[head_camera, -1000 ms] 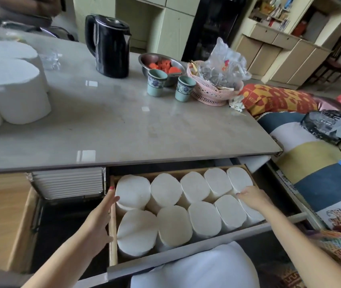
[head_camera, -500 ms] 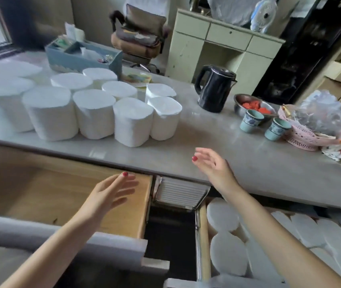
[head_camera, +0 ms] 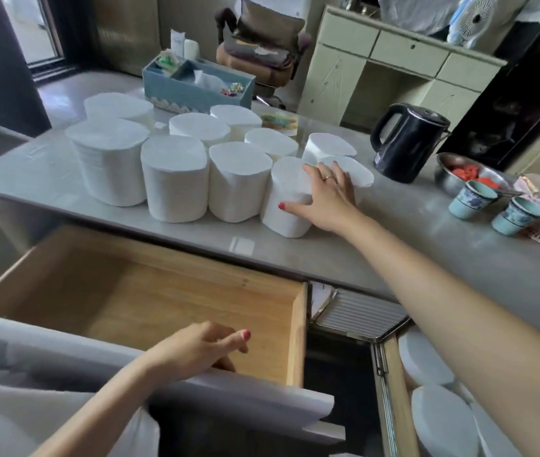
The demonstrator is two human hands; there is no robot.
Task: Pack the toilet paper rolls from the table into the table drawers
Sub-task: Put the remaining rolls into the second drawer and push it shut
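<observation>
Right hand (head_camera: pixel 323 196) grasps the nearest upright toilet paper roll (head_camera: pixel 286 206) at the right end of the near row on the tabletop (head_camera: pixel 426 258), thumb on its near side, fingers over its top; the remaining rolls (head_camera: pixel 176 179) stand clustered to its left and behind. Left hand (head_camera: pixel 196 349) rests on the front edge of the open left drawer (head_camera: pixel 136 291), fingers loosely curled, holding nothing; the open right drawer (head_camera: pixel 397 407) contains packed rolls (head_camera: pixel 443 420). A black kettle (head_camera: pixel 408 141) stands far right of the rolls.
</observation>
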